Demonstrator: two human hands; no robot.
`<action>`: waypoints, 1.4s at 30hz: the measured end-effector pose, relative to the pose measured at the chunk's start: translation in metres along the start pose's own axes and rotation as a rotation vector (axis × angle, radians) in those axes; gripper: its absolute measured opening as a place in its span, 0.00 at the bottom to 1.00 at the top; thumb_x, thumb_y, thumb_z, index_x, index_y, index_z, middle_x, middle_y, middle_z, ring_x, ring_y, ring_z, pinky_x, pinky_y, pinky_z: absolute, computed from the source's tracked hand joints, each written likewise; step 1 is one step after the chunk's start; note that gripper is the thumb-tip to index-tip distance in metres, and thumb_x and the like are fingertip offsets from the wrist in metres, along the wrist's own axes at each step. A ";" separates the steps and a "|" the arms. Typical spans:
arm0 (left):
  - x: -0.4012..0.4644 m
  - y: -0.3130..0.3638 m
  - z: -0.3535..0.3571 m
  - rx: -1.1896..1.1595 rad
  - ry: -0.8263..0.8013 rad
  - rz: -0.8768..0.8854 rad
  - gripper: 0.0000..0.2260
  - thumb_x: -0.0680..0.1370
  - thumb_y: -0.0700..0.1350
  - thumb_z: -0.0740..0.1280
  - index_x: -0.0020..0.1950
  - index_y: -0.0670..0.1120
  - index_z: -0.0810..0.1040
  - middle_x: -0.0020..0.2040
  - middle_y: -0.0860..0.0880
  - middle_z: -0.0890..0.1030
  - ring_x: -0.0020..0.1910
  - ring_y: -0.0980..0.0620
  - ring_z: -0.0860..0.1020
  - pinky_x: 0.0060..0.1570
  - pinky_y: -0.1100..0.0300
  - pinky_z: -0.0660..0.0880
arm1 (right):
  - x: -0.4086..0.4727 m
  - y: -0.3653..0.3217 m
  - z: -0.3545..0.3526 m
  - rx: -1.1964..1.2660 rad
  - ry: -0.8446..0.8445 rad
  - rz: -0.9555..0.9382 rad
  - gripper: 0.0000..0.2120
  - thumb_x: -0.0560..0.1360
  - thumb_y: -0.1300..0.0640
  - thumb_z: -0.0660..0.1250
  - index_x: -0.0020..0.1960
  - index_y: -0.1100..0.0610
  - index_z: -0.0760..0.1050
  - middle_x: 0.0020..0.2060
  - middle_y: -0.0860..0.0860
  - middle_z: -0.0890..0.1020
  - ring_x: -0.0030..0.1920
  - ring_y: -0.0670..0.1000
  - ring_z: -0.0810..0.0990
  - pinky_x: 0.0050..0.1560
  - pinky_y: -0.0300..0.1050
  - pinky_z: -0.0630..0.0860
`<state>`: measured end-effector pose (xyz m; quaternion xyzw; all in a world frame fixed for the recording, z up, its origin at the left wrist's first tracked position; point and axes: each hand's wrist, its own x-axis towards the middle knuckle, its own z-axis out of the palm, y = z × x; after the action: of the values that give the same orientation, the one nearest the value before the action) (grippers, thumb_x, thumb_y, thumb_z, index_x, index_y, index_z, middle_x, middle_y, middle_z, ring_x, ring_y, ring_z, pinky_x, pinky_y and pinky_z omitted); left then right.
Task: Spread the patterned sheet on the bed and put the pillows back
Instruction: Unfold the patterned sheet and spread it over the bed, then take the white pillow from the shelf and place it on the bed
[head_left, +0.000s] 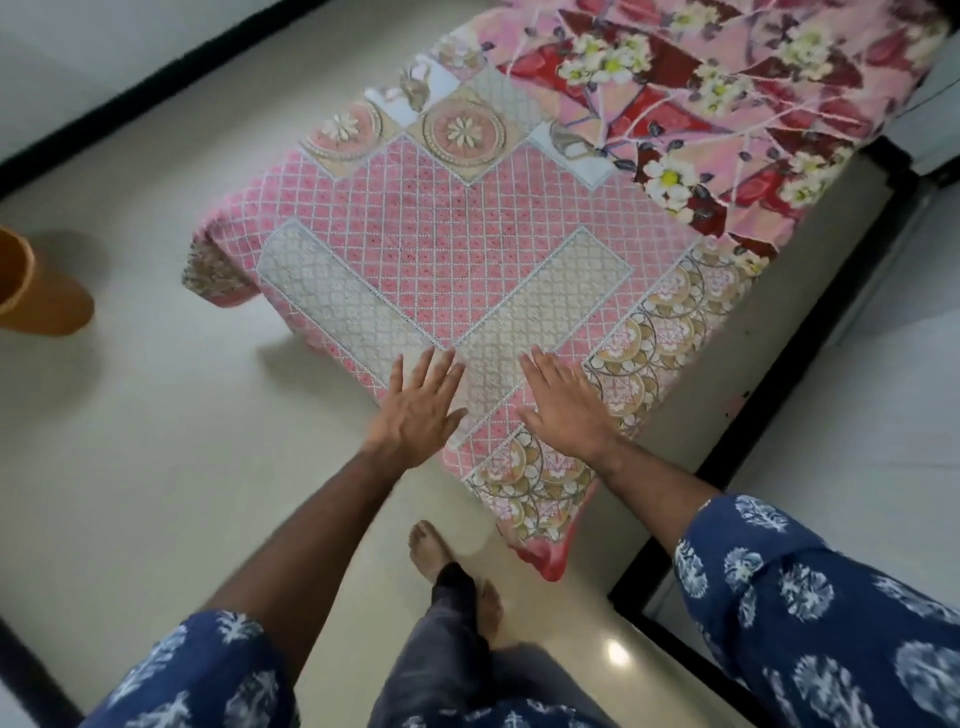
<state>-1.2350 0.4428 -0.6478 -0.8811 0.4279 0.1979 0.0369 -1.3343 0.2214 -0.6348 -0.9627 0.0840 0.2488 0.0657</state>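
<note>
blue printed sleeves (810, 613) sat nearest, one on each of my forearms, with my bare feet (431, 545) on the pale floor (156, 467) below them. beyond my fingertips the patterned sheet (467, 249), pink lattice with beige panels and scalloped borders, lay spread flat over the bed, its near corner hanging down just under my right wrist. farther out past my fingers a floral cloth (727, 93) in reds and pinks lay over the sheet's far end. my left hand (418, 410) rested palm down at the sheet's near edge, fingers straight and slightly apart, gripping nothing. my right hand (566, 405) lay flat on the sheet just beside it, fingers spread too, nothing held. off to the left of my left hand, well apart, an orange container (36, 291) stood on the floor.
</note>
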 end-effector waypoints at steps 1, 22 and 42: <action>-0.008 -0.002 -0.010 0.004 0.011 -0.010 0.31 0.84 0.61 0.43 0.83 0.48 0.42 0.83 0.47 0.42 0.82 0.43 0.41 0.78 0.36 0.42 | -0.006 -0.006 -0.010 0.012 0.026 -0.003 0.36 0.84 0.40 0.52 0.83 0.55 0.41 0.82 0.55 0.44 0.82 0.55 0.45 0.81 0.58 0.44; -0.187 -0.259 -0.203 0.136 0.510 -0.422 0.31 0.85 0.60 0.49 0.83 0.45 0.50 0.83 0.44 0.50 0.82 0.42 0.45 0.77 0.33 0.46 | 0.083 -0.260 -0.269 -0.228 0.509 -0.413 0.38 0.82 0.35 0.52 0.83 0.55 0.46 0.82 0.56 0.49 0.82 0.56 0.49 0.80 0.63 0.45; -0.286 -0.681 -0.292 0.152 0.552 -0.881 0.34 0.82 0.62 0.49 0.83 0.46 0.49 0.84 0.44 0.48 0.82 0.41 0.43 0.77 0.33 0.45 | 0.343 -0.686 -0.469 -0.149 0.701 -0.913 0.37 0.81 0.38 0.58 0.82 0.56 0.51 0.81 0.57 0.54 0.81 0.58 0.52 0.79 0.64 0.48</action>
<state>-0.7777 1.0154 -0.3417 -0.9917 0.0239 -0.1074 0.0665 -0.6862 0.7685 -0.3380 -0.9284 -0.3407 -0.1330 0.0664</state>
